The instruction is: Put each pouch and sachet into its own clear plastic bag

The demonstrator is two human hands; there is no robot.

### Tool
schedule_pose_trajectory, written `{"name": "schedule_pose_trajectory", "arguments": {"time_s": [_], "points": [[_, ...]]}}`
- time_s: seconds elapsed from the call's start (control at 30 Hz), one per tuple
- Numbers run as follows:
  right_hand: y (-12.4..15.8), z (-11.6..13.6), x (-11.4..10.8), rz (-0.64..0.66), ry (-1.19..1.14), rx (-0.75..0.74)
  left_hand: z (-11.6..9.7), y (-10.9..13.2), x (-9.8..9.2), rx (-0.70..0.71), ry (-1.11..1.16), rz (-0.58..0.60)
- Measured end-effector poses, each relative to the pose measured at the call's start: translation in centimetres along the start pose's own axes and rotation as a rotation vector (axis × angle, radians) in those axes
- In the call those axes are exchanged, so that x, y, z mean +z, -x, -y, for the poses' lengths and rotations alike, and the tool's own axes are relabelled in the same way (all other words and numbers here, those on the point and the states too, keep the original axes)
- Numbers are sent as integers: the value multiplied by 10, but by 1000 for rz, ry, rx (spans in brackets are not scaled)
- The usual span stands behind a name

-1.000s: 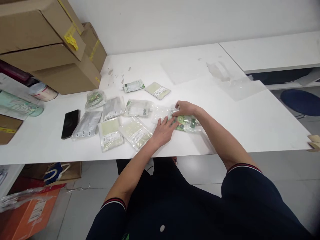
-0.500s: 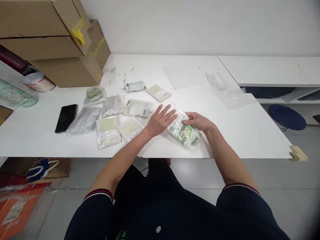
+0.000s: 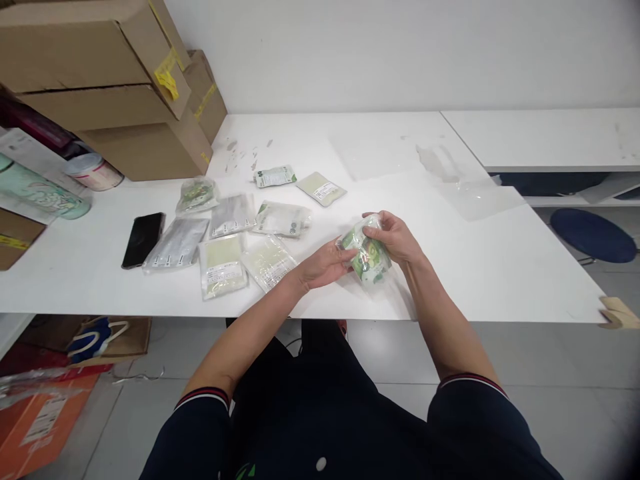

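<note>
A green and white pouch in clear plastic (image 3: 371, 257) is held between my hands above the white table (image 3: 475, 267). My left hand (image 3: 327, 264) grips its left edge, fingers partly behind it. At the pouch's upper right, my right hand (image 3: 393, 237) pinches it with the thumb on top. To the left lie pale green packets with white labels (image 3: 223, 265), (image 3: 270, 262) and grey plastic bags (image 3: 179, 244), (image 3: 233, 215). Farther back are a bagged green pouch (image 3: 197, 195), a white-green pouch (image 3: 283, 219), a small pouch (image 3: 275, 176) and another pale green packet (image 3: 321, 189).
A black phone (image 3: 143, 240) lies left of the packets. Cardboard boxes (image 3: 150, 150), a tin (image 3: 95, 172) and a green bottle (image 3: 47, 190) stand at the back left. Clear plastic film (image 3: 450, 177) lies at the back right, with a blue stool (image 3: 593, 235) beyond the table.
My left hand has gone from spread over the pouch to gripping its left edge. The pouch is now lifted, more upright and folded shorter. The view has shifted slightly.
</note>
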State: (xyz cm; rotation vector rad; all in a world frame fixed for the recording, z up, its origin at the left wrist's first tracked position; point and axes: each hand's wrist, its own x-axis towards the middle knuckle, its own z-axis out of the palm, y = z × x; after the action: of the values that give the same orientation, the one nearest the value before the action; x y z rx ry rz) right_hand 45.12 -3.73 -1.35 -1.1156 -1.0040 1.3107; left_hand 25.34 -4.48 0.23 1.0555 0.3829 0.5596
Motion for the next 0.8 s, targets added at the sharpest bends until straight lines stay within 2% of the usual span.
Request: {"name": "schedule_pose_trajectory", "arguments": {"time_s": [0.07, 0.1, 0.17, 0.23, 0.27, 0.33, 0.4, 0.47, 0.53, 0.6, 0.67, 0.73, 0.8], "points": [[-8, -8, 8, 4, 22, 40, -4, 9, -1, -65, -132, -160], [-12, -13, 13, -10, 46, 66, -7, 14, -3, -113, -298, -267], [-23, -24, 23, -75, 196, 102, -12, 26, -10, -195, -787, -545], [-33, -34, 35, -159, 464, 81, -14, 36, -14, -189, -1307, -765], [-37, -38, 43, -192, 587, 57, -12, 38, -15, -144, -1504, -800], [-43, -43, 58, -215, 727, 16, -4, 36, -14, 2, -1715, -727], [-47, -43, 69, -168, 725, -1, 10, 30, -11, 147, -1750, -609], [-52, -35, 66, -92, 746, -7, 27, 23, -11, 213, -1762, -549], [-60, -19, 43, -80, 802, -14, 43, 20, -13, 206, -1815, -518], [-69, 0, -1, -206, 889, -32, 54, 19, -18, 193, -1874, -504], [-79, 18, -60, -455, 990, -63, 61, 21, -23, 207, -1894, -518], [-87, 29, -119, -842, 1251, -68, 65, 22, -25, 231, -1886, -537], [-92, 30, -170, -985, 1386, 67, 66, 22, -25, 242, -1877, -559]]}}
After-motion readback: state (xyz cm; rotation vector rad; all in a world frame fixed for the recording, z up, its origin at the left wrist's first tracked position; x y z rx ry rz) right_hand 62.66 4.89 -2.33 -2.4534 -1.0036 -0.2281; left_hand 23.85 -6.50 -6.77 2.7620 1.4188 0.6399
